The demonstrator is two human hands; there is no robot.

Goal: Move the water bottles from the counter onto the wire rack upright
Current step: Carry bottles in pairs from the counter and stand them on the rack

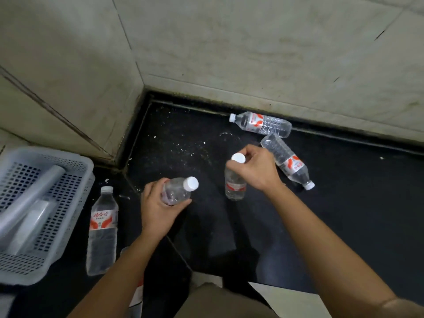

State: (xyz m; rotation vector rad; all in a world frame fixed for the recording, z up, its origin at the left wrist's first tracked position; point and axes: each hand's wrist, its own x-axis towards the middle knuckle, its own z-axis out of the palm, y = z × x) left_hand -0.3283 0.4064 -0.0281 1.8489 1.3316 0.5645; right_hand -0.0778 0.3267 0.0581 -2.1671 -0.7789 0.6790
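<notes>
Gripping one water bottle [175,193] round its shoulder, tilted with the cap up, in the curled left hand [158,210], and pinching the cap of a second bottle [235,185], upright over the dark counter [344,203], with the right hand [254,168]. Probably light, thin-walled and smooth, denting under a hard squeeze, so best taken at the stiff neck or around the label. Lying farther out, a third bottle [286,162] just past the right hand and a fourth bottle [261,123] against the wall [252,53]; standing beside the white basket [57,154], a fifth bottle [103,228].

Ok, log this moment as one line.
left hand: holds tilted bottle | right hand: grips upright bottle at neck | wall bottle: lying | adjacent bottle: lying
</notes>
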